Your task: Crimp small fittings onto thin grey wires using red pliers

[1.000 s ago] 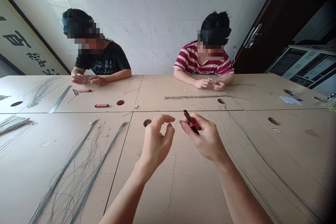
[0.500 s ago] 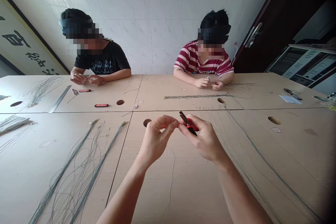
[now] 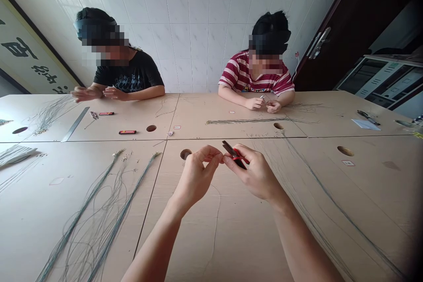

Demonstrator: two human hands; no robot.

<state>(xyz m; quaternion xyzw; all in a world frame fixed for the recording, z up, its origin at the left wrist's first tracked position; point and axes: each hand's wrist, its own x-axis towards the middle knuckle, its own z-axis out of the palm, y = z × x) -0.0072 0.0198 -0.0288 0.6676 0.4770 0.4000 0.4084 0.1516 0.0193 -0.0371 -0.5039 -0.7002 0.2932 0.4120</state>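
Observation:
Thread snips (image 3: 230, 150) with dark blades and red-and-black handles lie in my right hand (image 3: 259, 171), blades pointing up and left. My left hand (image 3: 198, 172) is pinched closed on a thin pale cord (image 3: 217, 211), which trails down over the table toward me. Thumb and fingertips of both hands nearly touch, and the cord's end between them is too small to make out. Left of my arms lie two bundles of grey-green cords (image 3: 79, 213) (image 3: 127, 207), with loose strands between them and small pale bits at their far ends.
Across the table (image 3: 185, 246) sit two people, one in a black shirt (image 3: 139, 70), one in a striped shirt (image 3: 256, 72). Another cord bundle (image 3: 330, 198) runs along the right. A round hole (image 3: 185, 154) lies behind my left hand. Red-and-black markers (image 3: 127, 132) lie farther back.
The snips have tilted slightly to the left in my right hand, and their blades look wider apart. The black-shirted person's hand has moved left toward the cords there.

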